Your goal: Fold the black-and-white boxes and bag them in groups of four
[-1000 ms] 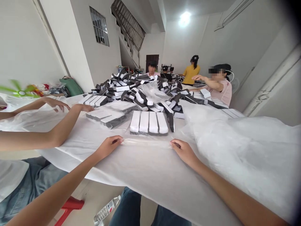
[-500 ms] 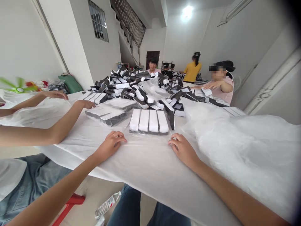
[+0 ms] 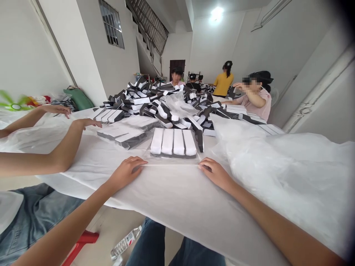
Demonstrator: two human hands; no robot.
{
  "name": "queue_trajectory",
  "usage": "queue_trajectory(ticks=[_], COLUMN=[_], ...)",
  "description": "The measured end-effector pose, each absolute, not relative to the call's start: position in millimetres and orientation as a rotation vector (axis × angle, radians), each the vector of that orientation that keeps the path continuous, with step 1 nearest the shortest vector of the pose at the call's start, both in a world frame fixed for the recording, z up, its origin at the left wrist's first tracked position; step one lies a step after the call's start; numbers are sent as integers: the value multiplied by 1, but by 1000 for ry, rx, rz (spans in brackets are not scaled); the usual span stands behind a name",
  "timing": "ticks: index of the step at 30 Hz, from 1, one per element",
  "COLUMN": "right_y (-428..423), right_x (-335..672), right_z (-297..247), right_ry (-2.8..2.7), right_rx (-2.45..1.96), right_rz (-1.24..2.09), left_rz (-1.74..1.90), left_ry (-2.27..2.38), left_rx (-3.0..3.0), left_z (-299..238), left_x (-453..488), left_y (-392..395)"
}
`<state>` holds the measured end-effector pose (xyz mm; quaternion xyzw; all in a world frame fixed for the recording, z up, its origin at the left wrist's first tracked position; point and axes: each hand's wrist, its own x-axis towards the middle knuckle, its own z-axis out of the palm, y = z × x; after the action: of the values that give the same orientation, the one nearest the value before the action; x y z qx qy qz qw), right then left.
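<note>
In front of me a clear plastic bag (image 3: 173,161) lies flat on the table, with a row of several white-and-black folded paper pieces (image 3: 173,142) inside it. My left hand (image 3: 128,171) pinches the left corner of the bag's near edge. At the right corner of that edge, my right hand (image 3: 215,171) is closed with thumb and fingers together. The edge runs straight between the two hands. Just beyond to the left lies another bagged set of these pieces (image 3: 124,133).
A large heap of loose white-and-black pieces (image 3: 149,99) covers the table's far side. Crumpled plastic bags (image 3: 277,159) spread at the right. A co-worker's arms (image 3: 61,155) reach in from the left; another person (image 3: 256,96) sits at the far right. A bottle (image 3: 126,242) lies on the floor.
My fingers have closed on the near edge of the bag, which now looks straighter. The co-worker's hands at left have moved left; the person at far right has raised a hand.
</note>
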<state>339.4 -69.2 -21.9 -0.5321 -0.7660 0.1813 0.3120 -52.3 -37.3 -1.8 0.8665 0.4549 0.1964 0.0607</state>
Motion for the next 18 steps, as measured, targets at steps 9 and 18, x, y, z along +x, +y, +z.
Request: queue_trajectory(ticks=[9, 18], right_y=[-56, -62], right_x=[335, 330], right_z=[-27, -27], right_ry=[-1934, -2012], right_rx=[-1611, -1629], right_rz=[408, 191], left_rz=[597, 574], left_ry=[1652, 1814], left_rx=[2328, 2385], left_z=[1, 0], left_x=[-47, -43], left_y=[-31, -29])
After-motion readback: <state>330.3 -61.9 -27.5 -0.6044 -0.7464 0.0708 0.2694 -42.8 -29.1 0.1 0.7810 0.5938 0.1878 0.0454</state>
